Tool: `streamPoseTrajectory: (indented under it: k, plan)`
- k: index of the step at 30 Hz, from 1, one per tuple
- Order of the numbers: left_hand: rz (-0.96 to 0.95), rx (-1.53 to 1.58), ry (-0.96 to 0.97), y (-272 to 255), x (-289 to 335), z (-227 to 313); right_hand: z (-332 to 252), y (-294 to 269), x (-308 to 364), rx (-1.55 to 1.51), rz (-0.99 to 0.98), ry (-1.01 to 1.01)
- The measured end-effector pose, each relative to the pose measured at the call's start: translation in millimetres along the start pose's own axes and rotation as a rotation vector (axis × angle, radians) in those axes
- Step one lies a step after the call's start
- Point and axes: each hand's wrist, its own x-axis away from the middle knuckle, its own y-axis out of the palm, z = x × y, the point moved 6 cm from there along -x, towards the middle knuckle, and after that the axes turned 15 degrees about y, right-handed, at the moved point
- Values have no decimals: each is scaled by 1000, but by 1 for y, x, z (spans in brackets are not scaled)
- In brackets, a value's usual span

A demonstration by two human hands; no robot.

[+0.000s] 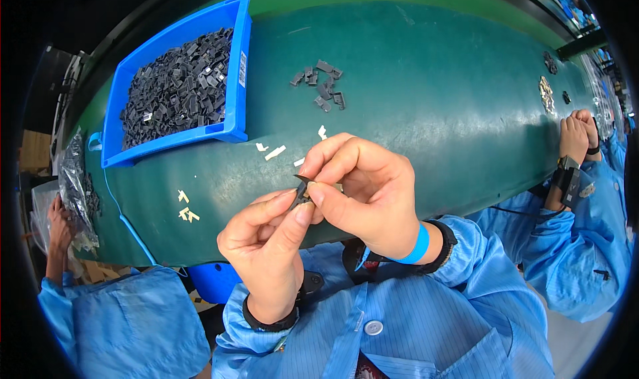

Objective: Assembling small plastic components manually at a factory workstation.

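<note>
Blue bin [238, 106] of small black parts [176, 86], white label [242, 69] on its right wall, print too small to read; left hand [263, 239], grip pinching a dark piece [301, 188] over the green counter [452, 106]; right hand [373, 196], grip pinching the same piece.

We see one small black part [301, 190], and we hold it raised between our left hand [263, 232] and our right hand [373, 196], with the thumbs and fingers of both touching it. Its surface is dark, and a thin, pointed end juts out beyond our fingertips, angled up and to the left. Below that tip the body runs down at a tilt between our two thumbs. Our fingers cover much of it, so we can't make out its full outline, nor tell whether it is one piece or several joined.
</note>
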Motion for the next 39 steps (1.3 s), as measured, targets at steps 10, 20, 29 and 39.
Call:
streamPoseTrajectory:
  k: [10, 20, 29, 39]
  plan:
    - [12, -15, -27, -2, -1, -2, -2, -1, -3, 87, -35, -2]
    - [26, -66, -22, -6, -1, 0, -5, -1, -7, 256, -39, -37]
    - [44, 95, -139, -3, -3, -7, 2, -1, -7, 71, -163, 106]
    - [69, 110, -203, -6, -3, -11, 0, -3, -7, 127, -62, 101]
